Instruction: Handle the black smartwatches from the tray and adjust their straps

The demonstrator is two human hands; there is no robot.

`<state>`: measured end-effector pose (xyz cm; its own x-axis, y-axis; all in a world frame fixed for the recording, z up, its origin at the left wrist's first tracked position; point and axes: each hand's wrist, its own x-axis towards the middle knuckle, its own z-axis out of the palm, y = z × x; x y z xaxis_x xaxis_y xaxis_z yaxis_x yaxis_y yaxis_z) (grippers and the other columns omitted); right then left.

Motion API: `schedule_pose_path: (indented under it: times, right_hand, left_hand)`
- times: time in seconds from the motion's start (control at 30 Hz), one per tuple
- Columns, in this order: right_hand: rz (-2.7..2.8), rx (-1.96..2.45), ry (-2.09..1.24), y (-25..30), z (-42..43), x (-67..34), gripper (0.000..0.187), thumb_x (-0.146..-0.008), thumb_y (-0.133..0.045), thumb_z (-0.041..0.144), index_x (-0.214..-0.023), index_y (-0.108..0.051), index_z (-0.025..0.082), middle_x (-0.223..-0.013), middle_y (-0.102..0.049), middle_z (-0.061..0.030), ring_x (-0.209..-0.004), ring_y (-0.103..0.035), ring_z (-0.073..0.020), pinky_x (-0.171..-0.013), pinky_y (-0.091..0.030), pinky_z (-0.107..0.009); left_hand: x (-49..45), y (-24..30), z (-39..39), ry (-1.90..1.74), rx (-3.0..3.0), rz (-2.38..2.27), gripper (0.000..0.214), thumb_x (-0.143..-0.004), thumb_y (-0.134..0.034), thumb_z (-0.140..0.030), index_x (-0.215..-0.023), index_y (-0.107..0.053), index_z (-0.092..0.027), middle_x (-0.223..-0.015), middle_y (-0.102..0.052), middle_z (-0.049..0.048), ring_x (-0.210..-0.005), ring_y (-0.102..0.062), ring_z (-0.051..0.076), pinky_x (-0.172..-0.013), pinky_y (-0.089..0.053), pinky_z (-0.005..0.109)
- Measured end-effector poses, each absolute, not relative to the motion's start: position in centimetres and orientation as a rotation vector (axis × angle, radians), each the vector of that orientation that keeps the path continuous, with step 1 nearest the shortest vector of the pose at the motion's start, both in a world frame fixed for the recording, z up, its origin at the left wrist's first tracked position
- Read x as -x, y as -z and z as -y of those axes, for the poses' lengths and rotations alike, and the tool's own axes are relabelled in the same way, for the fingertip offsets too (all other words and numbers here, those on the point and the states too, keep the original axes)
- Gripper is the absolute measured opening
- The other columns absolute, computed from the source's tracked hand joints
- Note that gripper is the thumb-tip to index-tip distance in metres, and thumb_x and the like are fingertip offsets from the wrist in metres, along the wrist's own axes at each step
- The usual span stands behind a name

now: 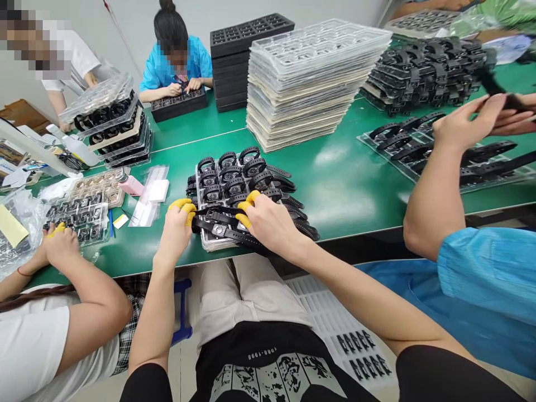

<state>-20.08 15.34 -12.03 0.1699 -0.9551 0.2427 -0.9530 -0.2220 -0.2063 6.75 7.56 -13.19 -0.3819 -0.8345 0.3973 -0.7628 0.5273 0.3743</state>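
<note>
Black wristwatch (pixel 218 229) lies flat, strap stretched across front of clear watch tray (pixel 207 241)

Glossy green table (pixel 343 184); matt black rubbery watch straps (pixel 234 234); clear plastic trays (pixel 310 72)

Tall stack of clear trays (pixel 312 78), black tray stack (pixel 243 56), pink bottle (pixel 129 184) on green table (pixel 343 178)

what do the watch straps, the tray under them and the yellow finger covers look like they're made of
Watch straps: matte black, bending as they lie, so probably rubber or silicone. Tray: thin, see-through, glossy with moulded pockets, likely formed plastic. Yellow covers on the fingers of the right hand and left hand: smooth, snug, likely latex or rubber.
</note>
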Motion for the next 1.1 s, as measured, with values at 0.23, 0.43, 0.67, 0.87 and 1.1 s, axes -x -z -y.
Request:
schedule_pose_path:
  times: [0.23,0.43,0.67,0.87,1.1]
  right_hand:
    - [-1.728,2.322,0.934,11.8,-17.5,19.2,0.028,-0.113,-0.053,0.029,-0.113,-0.078,0.016,-0.102,-0.078,-0.0161,-0.094,-0.066,-0.0268,-0.067,-0.044,-0.033]
    - [-0.724,1.796,0.875,11.7,-20.5,18.8,0.024,-0.111,-0.056,0.031,-0.121,-0.075,0.022,-0.096,-0.078,-0.004,-0.071,-0.064,-0.0143,-0.071,-0.053,-0.028]
    - [-0.624,1.138,0.895,11.5,-19.9,18.8,0.043,-0.095,-0.078,0.06,-0.104,-0.068,0.019,-0.083,-0.074,-0.0016,-0.054,-0.048,-0.009,-0.051,-0.041,-0.023]
    - [-0.867,1.254,0.982,12.2,-20.2,18.2,0.051,-0.087,-0.085,0.061,-0.07,-0.061,0.018,-0.067,-0.052,0.0033,-0.064,-0.04,-0.011,-0.059,-0.033,-0.026]
    - [-0.81,1.133,1.074,13.1,-20.7,18.1,0.049,-0.084,-0.088,0.06,-0.074,-0.065,0.018,-0.07,-0.056,0.002,-0.063,-0.044,-0.0113,-0.06,-0.038,-0.026]
  left_hand:
    - [-6.0,14.6,-9.0,0.452,-0.971,1.286,0.026,-0.094,-0.083,-0.034,-0.115,-0.075,-0.02,-0.097,-0.077,0.0038,-0.08,-0.068,0.015,-0.075,-0.056,0.027]
    - [-5.1,14.5,-11.2,1.023,-0.788,0.844,0.041,-0.08,-0.097,-0.054,-0.096,-0.08,-0.02,-0.09,-0.081,0.0004,-0.08,-0.074,0.009,-0.076,-0.059,0.019]
    - [-1.9,14.4,-15.9,1.188,-0.875,1.216,0.037,-0.09,-0.089,-0.052,-0.112,-0.088,-0.022,-0.097,-0.085,0.0077,-0.082,-0.08,0.02,-0.078,-0.068,0.031]
    - [-0.5,13.5,-16.1,1.496,-0.761,1.138,0.046,-0.085,-0.09,-0.062,-0.106,-0.09,-0.022,-0.092,-0.084,0.0087,-0.077,-0.077,0.019,-0.087,-0.069,0.038]
    - [-0.3,12.8,-16.0,1.655,-0.709,1.113,0.034,-0.074,-0.101,-0.047,-0.096,-0.092,-0.023,-0.09,-0.081,0.0072,-0.076,-0.074,0.017,-0.081,-0.066,0.032]
